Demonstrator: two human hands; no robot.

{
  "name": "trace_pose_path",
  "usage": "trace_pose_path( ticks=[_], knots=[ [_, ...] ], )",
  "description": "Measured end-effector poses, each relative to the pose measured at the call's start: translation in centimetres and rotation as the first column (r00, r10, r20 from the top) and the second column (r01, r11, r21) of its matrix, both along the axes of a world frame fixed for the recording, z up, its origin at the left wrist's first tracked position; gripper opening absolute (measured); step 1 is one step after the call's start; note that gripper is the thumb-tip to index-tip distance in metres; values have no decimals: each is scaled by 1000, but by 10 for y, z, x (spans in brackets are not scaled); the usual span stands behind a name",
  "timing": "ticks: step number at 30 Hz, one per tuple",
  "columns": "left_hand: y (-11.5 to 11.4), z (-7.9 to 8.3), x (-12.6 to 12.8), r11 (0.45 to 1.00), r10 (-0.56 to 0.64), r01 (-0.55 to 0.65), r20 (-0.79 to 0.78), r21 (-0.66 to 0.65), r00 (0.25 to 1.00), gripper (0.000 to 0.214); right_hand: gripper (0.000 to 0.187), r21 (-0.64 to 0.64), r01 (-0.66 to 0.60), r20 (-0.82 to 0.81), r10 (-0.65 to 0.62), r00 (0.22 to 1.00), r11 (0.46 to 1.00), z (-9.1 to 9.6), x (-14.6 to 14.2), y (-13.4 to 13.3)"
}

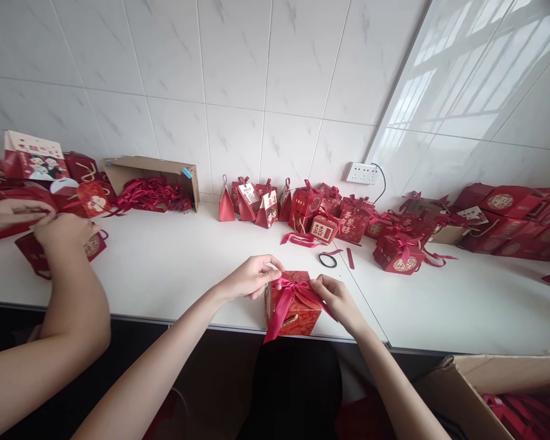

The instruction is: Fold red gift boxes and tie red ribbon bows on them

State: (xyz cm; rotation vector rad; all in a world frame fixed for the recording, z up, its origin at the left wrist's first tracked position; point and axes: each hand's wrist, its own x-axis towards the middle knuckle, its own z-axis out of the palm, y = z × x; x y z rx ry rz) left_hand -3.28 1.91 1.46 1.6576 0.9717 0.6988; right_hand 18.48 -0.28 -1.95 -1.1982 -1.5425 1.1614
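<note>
Red gift box sits at the bench front edge, between your hands. Left hand: grip pinched on the ribbon, left of the bow. Right hand: grip closed on its right side. Ribbon's soft, probably slippery; take it by the loops, fingertips only. Box looks like light, stiff card, likely to dent; hold by side walls or cord handle. Contents hidden, so can't be sure of weight.

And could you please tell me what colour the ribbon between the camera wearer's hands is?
Deep pink; the ribbon shows best in the head view.
</note>
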Motion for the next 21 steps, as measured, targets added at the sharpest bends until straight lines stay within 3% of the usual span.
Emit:
trace_pose_path(
  ticks=[6,15,21],
  knots=[
    [-6,7,0,998,18,-18,8,-59,1000,15,51,13,2,29,-3,1000,1000,1,0,1],
    [-2,2,1,965,-133,163,154,-203,979,20,49,24,19,54,-21,998,1000,0,0,-2],
    [-4,-6,3,996,-27,30,49,-80,998,19,49,43,-4,46,2,999,999,-2,2,0]
  ],
)
